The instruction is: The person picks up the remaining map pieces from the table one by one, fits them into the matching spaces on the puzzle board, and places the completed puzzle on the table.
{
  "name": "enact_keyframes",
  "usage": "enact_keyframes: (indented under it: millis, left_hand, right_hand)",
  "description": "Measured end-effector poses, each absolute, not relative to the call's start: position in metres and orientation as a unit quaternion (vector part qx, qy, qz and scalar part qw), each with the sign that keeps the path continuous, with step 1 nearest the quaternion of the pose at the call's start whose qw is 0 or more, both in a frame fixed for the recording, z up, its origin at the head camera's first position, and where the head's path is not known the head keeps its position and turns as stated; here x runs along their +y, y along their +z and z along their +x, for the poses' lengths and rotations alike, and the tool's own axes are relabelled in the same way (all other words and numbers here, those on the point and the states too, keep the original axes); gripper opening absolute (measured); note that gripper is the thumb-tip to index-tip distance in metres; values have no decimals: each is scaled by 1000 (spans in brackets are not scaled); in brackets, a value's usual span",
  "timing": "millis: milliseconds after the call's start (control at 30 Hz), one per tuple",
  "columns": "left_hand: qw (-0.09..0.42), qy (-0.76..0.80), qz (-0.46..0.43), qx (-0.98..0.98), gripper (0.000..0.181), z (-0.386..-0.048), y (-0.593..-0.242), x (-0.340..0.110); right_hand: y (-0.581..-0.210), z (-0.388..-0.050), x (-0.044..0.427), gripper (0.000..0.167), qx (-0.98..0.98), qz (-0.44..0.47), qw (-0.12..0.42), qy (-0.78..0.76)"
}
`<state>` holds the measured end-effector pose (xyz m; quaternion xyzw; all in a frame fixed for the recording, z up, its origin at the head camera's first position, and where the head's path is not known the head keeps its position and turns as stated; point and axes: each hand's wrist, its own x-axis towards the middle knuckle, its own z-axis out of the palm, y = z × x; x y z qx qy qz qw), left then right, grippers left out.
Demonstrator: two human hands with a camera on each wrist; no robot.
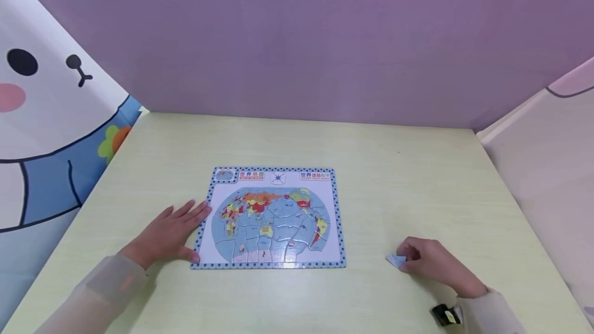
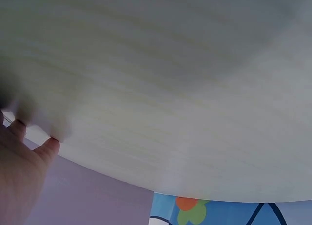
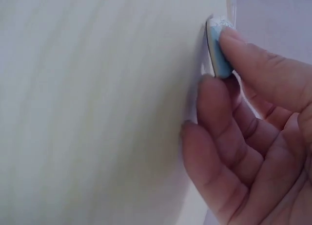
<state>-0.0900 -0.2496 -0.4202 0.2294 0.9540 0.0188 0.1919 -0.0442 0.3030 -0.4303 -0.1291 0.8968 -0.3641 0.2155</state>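
Note:
A world map jigsaw puzzle (image 1: 271,267) lies flat on the table, with a blue dotted border around its oval map. White board shows at the map's lower right. My left hand (image 1: 169,233) rests at the puzzle's left edge, fingers spread and straight; only part of this hand (image 2: 22,161) shows in the left wrist view. To the right of the puzzle, my right hand (image 1: 429,262) pinches a small blue and white puzzle piece (image 1: 396,260) between thumb and fingers. In the right wrist view the piece (image 3: 218,49) is tilted, close to the tabletop.
The pale wood-grain table (image 1: 371,169) runs back to a purple wall panel (image 1: 306,40). A printed cartoon cloth (image 1: 51,133) hangs along the left side, and a pale panel (image 1: 547,169) borders the right. A black band (image 1: 445,315) sits at my right wrist.

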Motion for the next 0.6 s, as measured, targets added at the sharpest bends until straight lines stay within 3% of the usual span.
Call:
enact_keyframes:
  millis: [600]
  left_hand:
    - [191,19,234,953,111,-91,-421,-250]
  right_hand:
    - [-434,-53,284,11,854,-172,214,-442]
